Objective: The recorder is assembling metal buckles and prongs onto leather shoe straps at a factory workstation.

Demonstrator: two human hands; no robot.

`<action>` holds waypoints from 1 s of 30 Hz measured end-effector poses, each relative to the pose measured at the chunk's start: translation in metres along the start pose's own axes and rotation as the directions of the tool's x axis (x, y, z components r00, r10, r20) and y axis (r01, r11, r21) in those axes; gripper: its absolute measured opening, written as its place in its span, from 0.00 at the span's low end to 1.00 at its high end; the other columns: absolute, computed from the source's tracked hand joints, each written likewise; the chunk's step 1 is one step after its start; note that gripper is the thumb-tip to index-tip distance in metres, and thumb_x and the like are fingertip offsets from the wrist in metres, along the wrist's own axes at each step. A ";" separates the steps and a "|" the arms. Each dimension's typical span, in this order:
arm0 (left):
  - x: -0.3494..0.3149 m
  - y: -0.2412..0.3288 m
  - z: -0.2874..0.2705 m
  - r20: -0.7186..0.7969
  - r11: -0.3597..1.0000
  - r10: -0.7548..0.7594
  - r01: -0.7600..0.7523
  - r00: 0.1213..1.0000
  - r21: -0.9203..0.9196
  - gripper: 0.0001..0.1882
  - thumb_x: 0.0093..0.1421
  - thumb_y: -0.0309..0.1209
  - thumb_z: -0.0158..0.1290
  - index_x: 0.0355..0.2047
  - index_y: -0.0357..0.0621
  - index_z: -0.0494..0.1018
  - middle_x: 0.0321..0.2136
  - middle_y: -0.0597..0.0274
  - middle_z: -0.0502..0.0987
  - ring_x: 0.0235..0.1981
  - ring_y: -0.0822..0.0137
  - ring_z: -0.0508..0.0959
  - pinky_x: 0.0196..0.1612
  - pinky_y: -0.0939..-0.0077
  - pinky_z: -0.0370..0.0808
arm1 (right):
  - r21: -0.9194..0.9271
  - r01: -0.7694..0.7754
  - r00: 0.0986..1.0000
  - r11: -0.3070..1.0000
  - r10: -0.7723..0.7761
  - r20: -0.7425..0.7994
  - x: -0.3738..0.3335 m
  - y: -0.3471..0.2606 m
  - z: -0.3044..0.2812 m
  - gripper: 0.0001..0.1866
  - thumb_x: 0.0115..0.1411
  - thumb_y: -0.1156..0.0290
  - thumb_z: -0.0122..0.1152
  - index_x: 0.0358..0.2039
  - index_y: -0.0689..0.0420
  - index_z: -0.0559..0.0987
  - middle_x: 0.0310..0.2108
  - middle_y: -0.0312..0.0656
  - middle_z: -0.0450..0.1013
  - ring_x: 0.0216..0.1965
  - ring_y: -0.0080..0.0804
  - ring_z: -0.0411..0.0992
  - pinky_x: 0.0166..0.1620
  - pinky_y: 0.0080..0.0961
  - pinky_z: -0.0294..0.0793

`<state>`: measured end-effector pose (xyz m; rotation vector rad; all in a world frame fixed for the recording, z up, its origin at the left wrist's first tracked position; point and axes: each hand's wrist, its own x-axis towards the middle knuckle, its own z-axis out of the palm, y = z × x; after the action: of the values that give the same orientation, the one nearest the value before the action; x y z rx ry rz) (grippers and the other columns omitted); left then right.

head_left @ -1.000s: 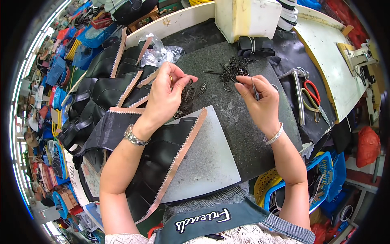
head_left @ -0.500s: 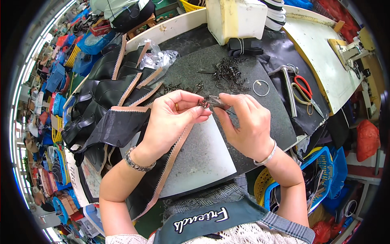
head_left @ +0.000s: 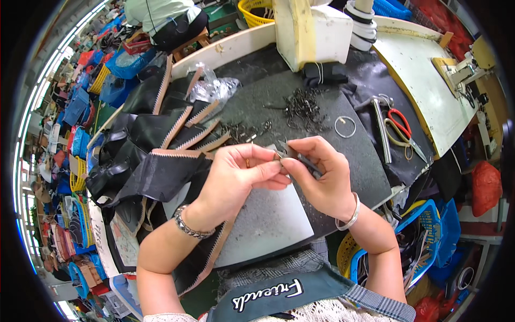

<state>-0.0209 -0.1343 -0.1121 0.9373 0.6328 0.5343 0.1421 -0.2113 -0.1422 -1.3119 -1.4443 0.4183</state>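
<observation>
Both my hands meet fingertip to fingertip above the dark work board. My left hand (head_left: pixel 238 174) is closed in a pinch on a small piece (head_left: pixel 278 156) that the fingertips mostly hide. A small grey metal tool, perhaps thread snips (head_left: pixel 310 164), sits in my right hand (head_left: pixel 327 172), its pointed end showing near the left fingertips. The right thumb and fingertips press close to the small piece too. Beyond the hands lies a heap of small dark curled pieces (head_left: pixel 304 107), with a smaller scatter (head_left: pixel 244 131) to its left.
Black leather-like pieces with zigzag-cut tan edges (head_left: pixel 161 172) pile at left, beside a clear plastic bag (head_left: pixel 214 88). A hammer (head_left: pixel 382 129), red-handled scissors (head_left: pixel 399 126) and a ring (head_left: pixel 344 127) lie at right. A white machine block (head_left: pixel 322 40) stands behind; a blue basket (head_left: pixel 429 214) is below right.
My hands have come closer together and slightly lower. The right thumb has moved in to the left fingertips, and the tool has turned back into the right palm, its tip now pointing away.
</observation>
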 end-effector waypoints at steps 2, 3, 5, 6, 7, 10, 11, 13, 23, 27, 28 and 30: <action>-0.001 0.007 0.004 -0.015 0.999 -0.050 0.050 0.999 -0.020 0.08 0.58 0.21 0.54 0.38 0.32 0.74 0.33 0.46 0.79 0.32 0.61 0.82 0.37 0.71 0.81 | 0.661 -0.334 0.934 0.672 0.328 0.138 0.000 0.004 0.004 0.13 0.55 0.79 0.62 0.41 0.63 0.72 0.27 0.38 0.74 0.29 0.17 0.74 0.29 0.15 0.71; -0.002 0.004 0.001 -0.034 0.999 -0.029 0.028 0.999 -0.017 0.08 0.58 0.21 0.54 0.38 0.32 0.74 0.33 0.47 0.79 0.31 0.61 0.82 0.36 0.71 0.81 | 0.669 -0.449 0.881 0.593 0.417 0.222 0.002 -0.004 0.001 0.18 0.54 0.77 0.65 0.44 0.63 0.71 0.22 0.32 0.70 0.23 0.12 0.67 0.25 0.14 0.67; 0.000 0.004 -0.005 -0.056 1.000 -0.003 0.002 0.998 -0.015 0.08 0.58 0.21 0.54 0.39 0.32 0.74 0.33 0.47 0.79 0.31 0.61 0.82 0.36 0.72 0.81 | 0.424 -0.358 0.933 0.832 0.309 0.182 0.005 -0.004 -0.012 0.20 0.53 0.76 0.66 0.45 0.64 0.71 0.21 0.31 0.66 0.21 0.12 0.63 0.24 0.15 0.63; -0.001 0.004 -0.007 -0.062 0.999 -0.011 0.013 0.998 0.033 0.08 0.58 0.21 0.54 0.38 0.32 0.74 0.32 0.47 0.80 0.30 0.61 0.82 0.35 0.72 0.81 | 0.131 -0.228 0.964 0.965 0.205 0.169 0.003 -0.005 -0.016 0.22 0.52 0.75 0.67 0.46 0.64 0.71 0.19 0.29 0.63 0.19 0.12 0.58 0.22 0.15 0.60; 0.000 0.004 -0.008 -0.068 0.996 -0.021 0.026 0.997 0.080 0.08 0.58 0.21 0.54 0.38 0.32 0.74 0.32 0.48 0.80 0.30 0.62 0.82 0.35 0.73 0.81 | 0.087 -0.214 0.974 0.973 0.205 0.101 0.006 -0.006 -0.014 0.22 0.49 0.75 0.69 0.45 0.63 0.73 0.18 0.29 0.59 0.18 0.14 0.53 0.20 0.18 0.54; -0.002 0.002 -0.001 -0.050 0.988 -0.006 0.013 0.999 0.152 0.07 0.58 0.20 0.54 0.38 0.32 0.74 0.32 0.49 0.80 0.30 0.62 0.82 0.34 0.72 0.82 | 0.051 -0.033 0.998 0.998 0.030 0.056 0.010 0.012 -0.005 0.22 0.44 0.77 0.72 0.43 0.62 0.78 0.17 0.27 0.56 0.18 0.13 0.54 0.22 0.12 0.51; -0.002 0.004 -0.001 -0.028 0.987 -0.012 0.017 1.000 0.158 0.08 0.59 0.21 0.53 0.39 0.28 0.73 0.32 0.49 0.79 0.30 0.64 0.82 0.35 0.74 0.81 | 0.069 0.036 0.999 0.997 -0.035 -0.006 0.009 0.012 -0.001 0.20 0.42 0.78 0.73 0.39 0.60 0.80 0.16 0.29 0.56 0.16 0.15 0.54 0.21 0.14 0.52; -0.001 0.006 -0.002 -0.033 0.981 -0.030 0.036 0.999 0.188 0.08 0.59 0.21 0.53 0.38 0.28 0.73 0.31 0.49 0.79 0.30 0.64 0.82 0.34 0.74 0.81 | 0.034 0.107 0.994 0.994 -0.106 -0.035 0.009 0.015 0.002 0.21 0.42 0.78 0.73 0.40 0.59 0.80 0.16 0.30 0.57 0.16 0.16 0.55 0.20 0.15 0.53; 0.003 0.005 -0.002 -0.055 0.949 -0.074 0.087 0.996 0.302 0.08 0.58 0.20 0.54 0.37 0.28 0.74 0.30 0.52 0.79 0.28 0.66 0.81 0.33 0.77 0.81 | -0.099 0.382 0.902 0.919 -0.394 -0.176 -0.002 0.036 0.013 0.17 0.43 0.83 0.71 0.37 0.59 0.81 0.16 0.34 0.67 0.15 0.16 0.61 0.17 0.15 0.55; 0.003 -0.013 0.006 -0.098 0.970 0.140 -0.117 0.985 0.213 0.09 0.58 0.18 0.54 0.40 0.30 0.72 0.32 0.54 0.79 0.33 0.68 0.81 0.39 0.77 0.79 | 0.143 0.201 0.947 0.969 -0.155 -0.281 -0.003 0.024 0.015 0.11 0.48 0.85 0.67 0.34 0.61 0.81 0.17 0.35 0.69 0.15 0.15 0.63 0.18 0.14 0.59; 0.003 -0.018 0.011 -0.098 0.970 0.142 -0.118 0.985 0.214 0.09 0.58 0.18 0.54 0.40 0.30 0.72 0.32 0.54 0.79 0.33 0.68 0.81 0.39 0.77 0.79 | 0.143 0.202 0.947 0.969 -0.156 -0.281 -0.002 0.023 0.017 0.11 0.48 0.85 0.67 0.34 0.61 0.81 0.17 0.35 0.69 0.15 0.15 0.63 0.18 0.14 0.59; 0.004 -0.025 0.017 -0.109 0.956 0.287 -0.276 0.952 0.100 0.12 0.57 0.17 0.54 0.42 0.31 0.72 0.34 0.56 0.79 0.39 0.70 0.79 0.44 0.77 0.77 | 0.178 0.153 0.920 0.972 -0.074 -0.384 -0.003 0.021 0.019 0.10 0.48 0.84 0.68 0.33 0.62 0.80 0.17 0.36 0.69 0.15 0.16 0.63 0.18 0.14 0.59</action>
<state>-0.0025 -0.1539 -0.1271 1.0880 0.6387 0.8307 0.1351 -0.1995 -0.1669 -1.0661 -1.1162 0.2154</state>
